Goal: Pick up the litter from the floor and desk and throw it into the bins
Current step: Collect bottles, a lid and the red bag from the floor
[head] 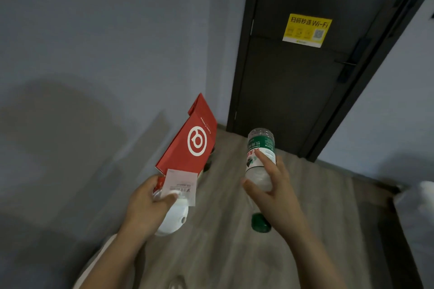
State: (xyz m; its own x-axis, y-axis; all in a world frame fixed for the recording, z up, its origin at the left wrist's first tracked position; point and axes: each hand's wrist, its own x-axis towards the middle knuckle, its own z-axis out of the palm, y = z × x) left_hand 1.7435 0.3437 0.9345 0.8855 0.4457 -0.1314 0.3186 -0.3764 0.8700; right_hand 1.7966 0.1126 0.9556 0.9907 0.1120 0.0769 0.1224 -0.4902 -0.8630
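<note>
As both hands are loaded and no bin is in view, the hazard lies in the carry. Nearest, the green cap of the water bottle points down toward the person, with the base away. The right hand holds the clear body between thumb and fingers, the index laid straight along the label. So light a hold on a smooth wall may let the bottle slide cap-first to the floor. To the left, the left hand grips three things at once: a white-lidded cup with its lid tilted down and near, a receipt pinched under the thumb against it, and the lower edge of a red paper bag that rises toward the far wall. Held at one end only, the bag may swing and pull free; the receipt may slip if the thumb eases; the cup's contents cannot be judged, but a leak at the lid is possible. Farthest stands a closed dark door bearing a yellow sticker; no hand is free to open it.
</note>
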